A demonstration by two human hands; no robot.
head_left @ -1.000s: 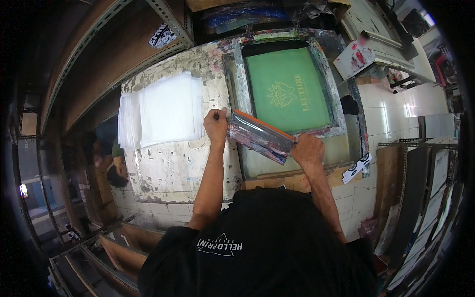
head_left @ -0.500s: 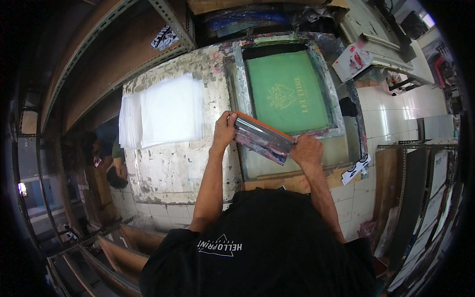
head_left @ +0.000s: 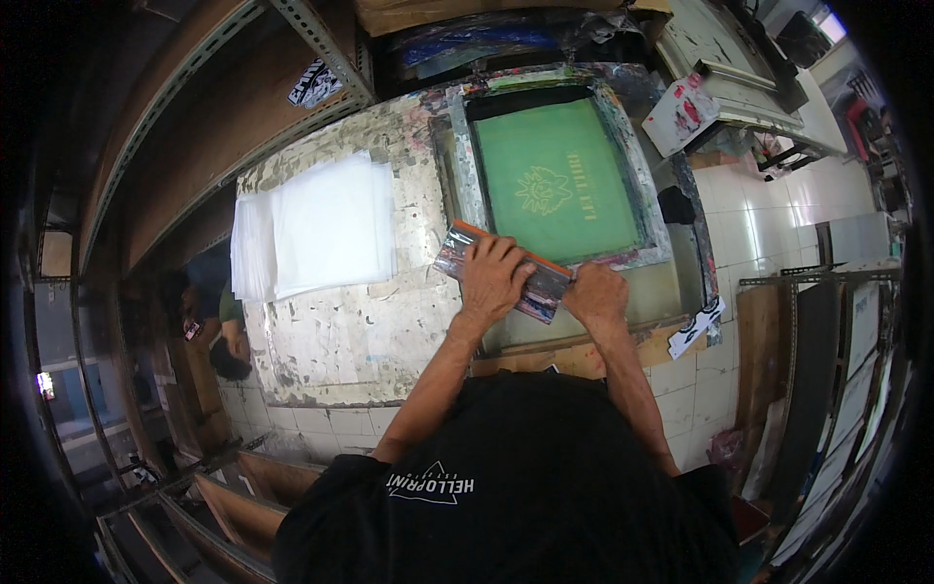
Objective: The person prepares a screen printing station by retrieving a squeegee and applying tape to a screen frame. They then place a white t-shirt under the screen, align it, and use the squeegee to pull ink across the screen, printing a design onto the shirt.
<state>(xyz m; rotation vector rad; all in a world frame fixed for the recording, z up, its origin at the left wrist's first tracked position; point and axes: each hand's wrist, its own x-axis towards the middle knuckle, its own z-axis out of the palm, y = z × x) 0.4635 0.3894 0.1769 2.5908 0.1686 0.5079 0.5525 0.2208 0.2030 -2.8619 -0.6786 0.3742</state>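
Left hand [head_left: 494, 279] brought onto the middle of the orange-edged tool [head_left: 545, 284]

Over the last second, the left hand has been shifted from the tool's left end, where it was pinched half a second ago, to the middle of its face. The left end is now left bare. The right hand [head_left: 597, 292] has been kept at the other end, which is gripped in a nearly closed fist. By this, it is judged, the tool is steadied mainly from the right, while its face is worked or handled by the left. The left fingers are spread and bent over the upper edge; whether the tool is pinched by them or merely pressed cannot be told.

The tool is held in front of the person, at the near edge of the screen frame [head_left: 640, 156]; whether the frame is touched by it cannot be told. It is slanted from upper left to lower right. A long, flat shape is shown, with an orange strip along its upper edge and a dark, glossy face below. The lower part is streaked with pinkish smears.
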